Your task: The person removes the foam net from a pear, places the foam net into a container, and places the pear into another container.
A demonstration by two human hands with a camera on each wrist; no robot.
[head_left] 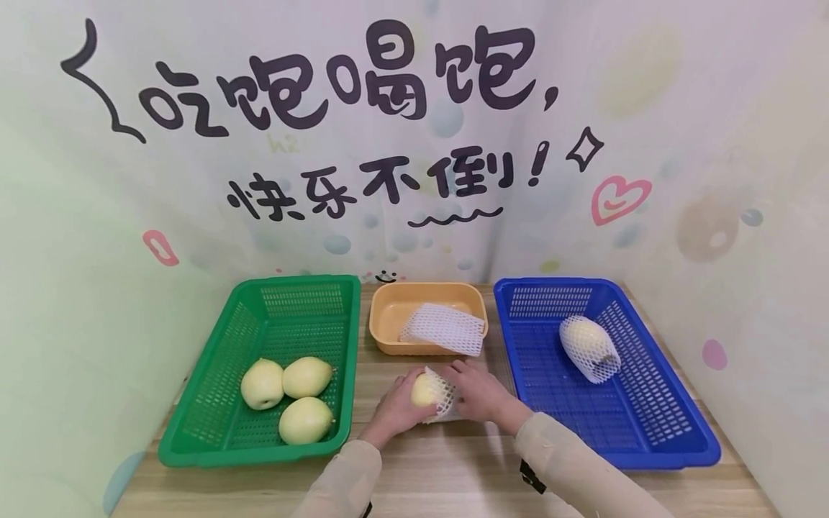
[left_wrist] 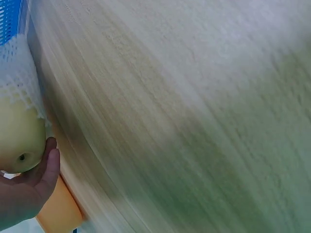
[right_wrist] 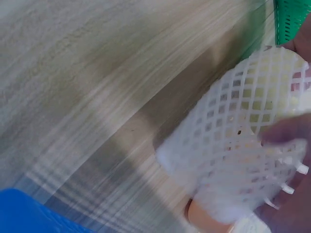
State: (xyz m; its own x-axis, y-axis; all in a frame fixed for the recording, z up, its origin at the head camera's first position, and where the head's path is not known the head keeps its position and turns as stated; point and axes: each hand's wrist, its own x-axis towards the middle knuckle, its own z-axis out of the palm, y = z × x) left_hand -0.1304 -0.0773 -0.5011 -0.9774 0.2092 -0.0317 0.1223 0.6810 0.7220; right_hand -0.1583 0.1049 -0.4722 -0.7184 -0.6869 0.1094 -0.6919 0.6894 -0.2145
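My left hand (head_left: 396,409) grips a pale yellow pear (head_left: 424,390) over the middle of the table. In the left wrist view, its fingers curl against the bare end of the pear (left_wrist: 19,136), where a small dark pit shows. A white foam net sleeve (head_left: 445,404) covers the pear's other end. My right hand (head_left: 481,392) holds this sleeve from the right. Seen from the right wrist, the netting (right_wrist: 214,136) stretches well past the pear, with part of it hanging loose, and the thumb (right_wrist: 286,130) lies on the mesh.
Three bare pears (head_left: 307,420) lie in a green basket (head_left: 170,439) on the left. Behind the hands, an orange tray (head_left: 385,316) holds more foam sleeves (head_left: 443,327). A netted pear (head_left: 586,347) sits in the blue basket (head_left: 702,450) on the right.
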